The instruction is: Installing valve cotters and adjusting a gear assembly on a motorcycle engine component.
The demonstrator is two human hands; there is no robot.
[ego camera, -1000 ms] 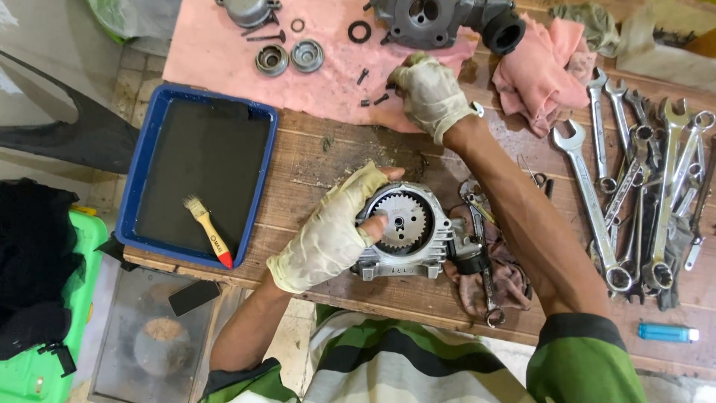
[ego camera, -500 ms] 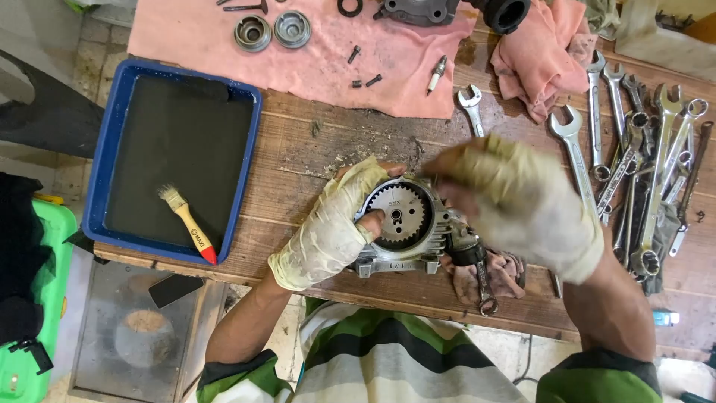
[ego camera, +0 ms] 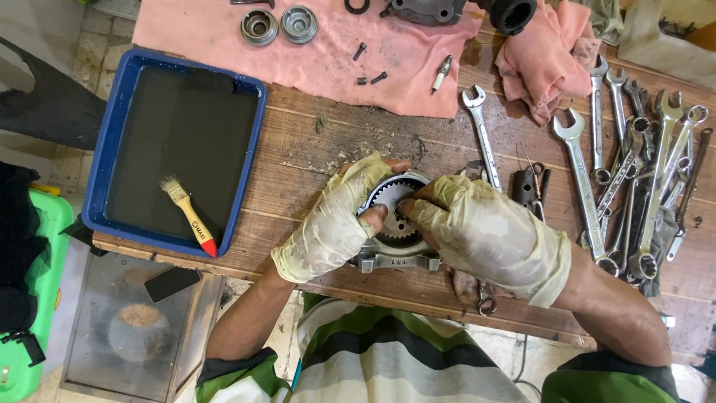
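The pump housing (ego camera: 394, 250) sits on the bench (ego camera: 313, 160) near its front edge, grey, round, toothed ring inside; left hand (ego camera: 332, 224) grips its rim; right hand (ego camera: 485, 235) pinches at the gear centre.

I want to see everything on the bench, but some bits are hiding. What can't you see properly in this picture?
- Head view: most of the round metal gear part is covered by the left hand and right hand.
- Whatever the right hand's fingers pinch is too small to tell.
- The dark metal parts at the top are cut off by the picture's edge.
- The bottom of the blue tray is hidden under dark liquid.
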